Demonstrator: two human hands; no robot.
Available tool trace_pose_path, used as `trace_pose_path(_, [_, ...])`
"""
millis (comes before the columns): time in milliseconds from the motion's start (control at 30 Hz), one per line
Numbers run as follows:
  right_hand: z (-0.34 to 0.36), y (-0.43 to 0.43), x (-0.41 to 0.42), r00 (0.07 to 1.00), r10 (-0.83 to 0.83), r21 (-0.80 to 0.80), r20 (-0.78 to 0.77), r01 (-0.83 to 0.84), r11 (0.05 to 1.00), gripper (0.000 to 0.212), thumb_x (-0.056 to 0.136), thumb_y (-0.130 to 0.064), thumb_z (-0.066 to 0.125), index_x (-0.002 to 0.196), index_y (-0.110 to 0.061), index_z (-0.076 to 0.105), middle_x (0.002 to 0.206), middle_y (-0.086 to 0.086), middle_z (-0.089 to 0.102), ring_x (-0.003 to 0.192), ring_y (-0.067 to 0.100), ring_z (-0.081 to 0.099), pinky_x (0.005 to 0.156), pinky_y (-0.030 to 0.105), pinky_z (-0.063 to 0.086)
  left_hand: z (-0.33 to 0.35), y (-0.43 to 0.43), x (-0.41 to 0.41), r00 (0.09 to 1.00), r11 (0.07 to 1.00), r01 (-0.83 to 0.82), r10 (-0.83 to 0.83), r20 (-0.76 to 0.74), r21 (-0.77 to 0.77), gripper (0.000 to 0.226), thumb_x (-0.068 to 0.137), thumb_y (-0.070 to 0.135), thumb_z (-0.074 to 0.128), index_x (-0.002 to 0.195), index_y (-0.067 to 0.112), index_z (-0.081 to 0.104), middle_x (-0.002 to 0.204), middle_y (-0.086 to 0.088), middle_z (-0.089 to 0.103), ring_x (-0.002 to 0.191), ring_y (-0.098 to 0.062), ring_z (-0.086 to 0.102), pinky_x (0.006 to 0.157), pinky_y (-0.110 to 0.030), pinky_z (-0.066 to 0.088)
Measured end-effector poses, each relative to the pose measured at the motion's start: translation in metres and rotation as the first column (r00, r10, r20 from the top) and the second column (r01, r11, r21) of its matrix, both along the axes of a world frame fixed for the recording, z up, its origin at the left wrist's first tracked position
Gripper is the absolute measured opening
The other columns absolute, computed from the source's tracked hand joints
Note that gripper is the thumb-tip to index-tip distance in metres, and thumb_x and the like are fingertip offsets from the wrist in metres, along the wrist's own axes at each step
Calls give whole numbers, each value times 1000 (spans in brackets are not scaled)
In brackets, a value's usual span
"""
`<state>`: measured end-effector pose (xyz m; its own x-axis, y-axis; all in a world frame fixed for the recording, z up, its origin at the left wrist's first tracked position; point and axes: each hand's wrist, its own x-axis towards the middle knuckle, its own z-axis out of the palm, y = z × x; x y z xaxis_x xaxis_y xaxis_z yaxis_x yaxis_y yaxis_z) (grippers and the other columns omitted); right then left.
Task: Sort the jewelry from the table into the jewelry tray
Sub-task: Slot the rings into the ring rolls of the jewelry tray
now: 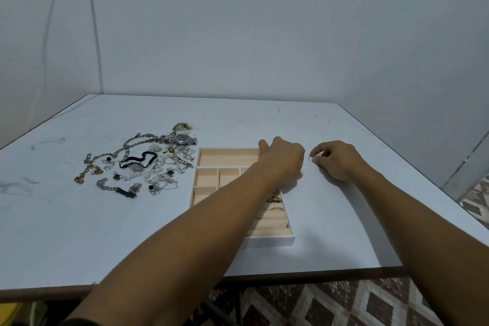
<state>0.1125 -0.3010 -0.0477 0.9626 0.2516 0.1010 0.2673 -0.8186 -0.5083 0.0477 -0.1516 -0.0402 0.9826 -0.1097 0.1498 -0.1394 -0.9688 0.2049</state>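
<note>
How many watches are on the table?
1. The watch lies at the far edge of the jewelry pile, near the tray's far left corner. Others could hide in the tangle.

A tray [267, 239] of beige compartments sits on the white surface [264, 119], right of a tangled jewelry heap [137, 167] with a watch [182, 138] at its far edge. The left hand [284, 161] reaches across the tray, its fingers curled under and hidden. Just beside it, the right hand [337, 161] pinches a thin hoop [311, 158]. Rings [275, 200] sit among the tray's rolls.
</note>
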Motion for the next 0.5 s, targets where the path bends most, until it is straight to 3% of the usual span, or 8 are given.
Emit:
trace_pose_path(233, [1,4,-1,1000,-19,11,-8,19,1000,3,88,-19,66,88,-20,69,81,-1,65,78,14,56,57,17,36,11,-3,-19,996,989,81,-75,45,-126,9,82,28,68,81,22,60,89,8,66,89,-17,53,86,-40,27])
trace_pose_path(400, [2,9,0,998,-45,-45,-45,43,998,8,87,-10,61,84,-12,68,83,0,64,83,18,57,62,25,38,17,10,-50,990,965,126,-109,85,-229,12,84,31,69,79,25,59,69,14,53,80,-14,49,83,-35,26])
trace_pose_path(500, [0,9,-2,999,-44,-57,-16,43,997,10,88,-10,56,86,-14,66,87,-2,62,85,18,56,58,21,37,20,27,-69,990,945,119,-91,106,-304,10,85,33,69,82,24,64,75,14,64,85,-12,57,84,-34,29])
